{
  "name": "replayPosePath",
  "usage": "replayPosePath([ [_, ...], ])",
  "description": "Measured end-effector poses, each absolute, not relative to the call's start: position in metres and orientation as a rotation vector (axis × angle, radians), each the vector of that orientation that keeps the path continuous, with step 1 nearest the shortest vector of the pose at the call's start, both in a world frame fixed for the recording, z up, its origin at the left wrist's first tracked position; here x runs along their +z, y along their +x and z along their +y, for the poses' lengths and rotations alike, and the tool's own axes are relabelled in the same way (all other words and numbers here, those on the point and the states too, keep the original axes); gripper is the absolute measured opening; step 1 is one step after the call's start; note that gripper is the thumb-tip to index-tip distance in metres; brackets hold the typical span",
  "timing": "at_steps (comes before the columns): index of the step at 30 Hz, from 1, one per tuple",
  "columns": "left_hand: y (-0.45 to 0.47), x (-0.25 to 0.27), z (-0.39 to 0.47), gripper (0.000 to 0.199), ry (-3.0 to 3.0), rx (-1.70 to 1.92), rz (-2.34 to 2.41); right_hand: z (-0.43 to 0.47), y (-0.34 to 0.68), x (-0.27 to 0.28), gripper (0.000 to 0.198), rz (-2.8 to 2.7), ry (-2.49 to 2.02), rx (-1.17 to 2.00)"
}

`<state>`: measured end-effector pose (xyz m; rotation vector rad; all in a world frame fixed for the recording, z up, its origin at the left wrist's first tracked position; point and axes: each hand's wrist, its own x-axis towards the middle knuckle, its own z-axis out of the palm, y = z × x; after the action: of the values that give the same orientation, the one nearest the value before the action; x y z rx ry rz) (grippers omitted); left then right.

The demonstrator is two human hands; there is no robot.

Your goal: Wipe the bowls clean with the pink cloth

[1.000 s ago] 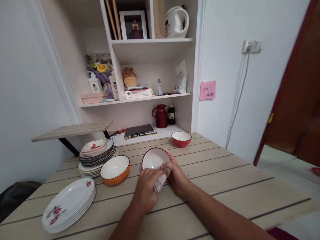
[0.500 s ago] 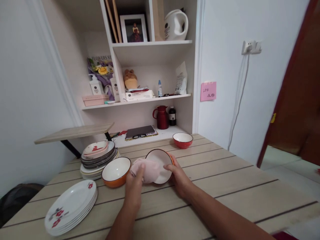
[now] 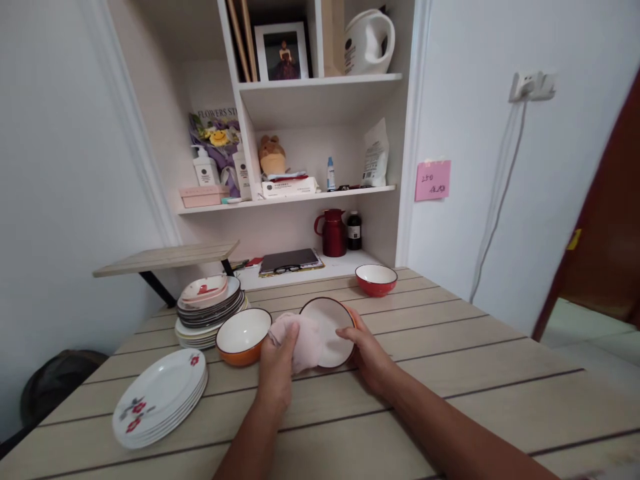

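Note:
My right hand (image 3: 367,350) grips the right rim of a bowl (image 3: 333,327) that is white inside and orange outside. The bowl is tilted, its inside facing me, with my thumb over the rim. A pale pink cloth (image 3: 301,343) is bunched in my left hand (image 3: 277,367) and covers the bowl's left edge. The fingers under the cloth are hidden. Just left of the cloth stands a second orange bowl (image 3: 243,340), upright on the table. Farther back on the right sits a red bowl (image 3: 376,280), white inside.
White oval plates with red flowers (image 3: 163,393) are stacked at the front left of the slatted table (image 3: 450,413). Behind them rises a mixed plate stack (image 3: 213,310) under a small raised shelf (image 3: 170,258). A red jug (image 3: 333,233) and a dark laptop (image 3: 290,261) lie beyond the table.
The whole view has shifted slightly, so things appear farther right. Both hands keep hold of the cloth and the bowl, in nearly the same pose.

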<state>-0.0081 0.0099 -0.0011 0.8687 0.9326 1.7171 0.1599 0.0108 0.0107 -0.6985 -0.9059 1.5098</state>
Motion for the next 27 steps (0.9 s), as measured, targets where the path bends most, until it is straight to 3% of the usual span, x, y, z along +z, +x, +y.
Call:
replayPosePath([
  [6,-0.008,-0.002,0.009,0.055,1.008,1.677,1.059,0.016,0.16,0.004,0.07,-0.92,-0.684,1.513],
  [13,-0.01,-0.014,0.011,0.034,1.706,1.5,1.324,0.013,0.158,0.005,0.065,-0.994,-0.687,1.467],
  [15,-0.014,-0.019,0.014,0.037,1.97,1.481,1.442,0.012,0.158,0.005,0.067,-1.019,-0.688,1.48],
  [20,-0.019,-0.016,0.014,0.065,2.476,1.732,1.65,0.014,0.159,0.004,0.066,-1.036,-0.683,1.498],
  [23,-0.017,-0.011,0.012,0.039,2.819,1.856,1.598,0.015,0.16,0.004,0.066,-1.012,-0.675,1.518],
  [25,-0.015,-0.01,0.011,0.017,3.054,1.722,1.42,0.016,0.16,0.005,0.066,-0.971,-0.686,1.53],
  [27,-0.014,-0.009,0.011,0.016,3.167,1.475,1.227,0.016,0.16,0.008,0.065,-0.908,-0.685,1.532],
])
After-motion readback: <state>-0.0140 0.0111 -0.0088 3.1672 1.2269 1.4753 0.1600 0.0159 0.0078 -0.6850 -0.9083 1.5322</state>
